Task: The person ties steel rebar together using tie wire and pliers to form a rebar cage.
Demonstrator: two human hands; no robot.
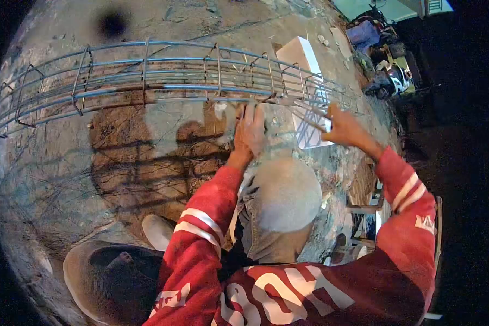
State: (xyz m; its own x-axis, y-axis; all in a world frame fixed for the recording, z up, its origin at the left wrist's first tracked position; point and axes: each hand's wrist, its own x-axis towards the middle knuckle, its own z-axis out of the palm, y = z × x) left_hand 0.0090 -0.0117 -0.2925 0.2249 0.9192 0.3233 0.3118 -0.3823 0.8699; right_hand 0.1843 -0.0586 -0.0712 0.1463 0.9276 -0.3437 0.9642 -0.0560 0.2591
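A long cage of metal rods (182, 88) with square wire ties lies across the ground in front of me. My left hand (250, 130) is at its near lower rod, fingers pointing up to the bar; whether they grip it is hard to make out. To the right, my right hand (339, 127) is closed around the handles of a pincer-like tool (308, 113), whose far end reaches toward the rod near my left fingers. A white block (304, 65) shows under and behind the right part of the cage.
Motorbikes (394, 79) stand at the upper right. My knees (288, 195) are bent close below my hands. A wooden and metal frame (364, 209) is beside my right elbow. Shadows fall on the rough ground (54, 179) at left.
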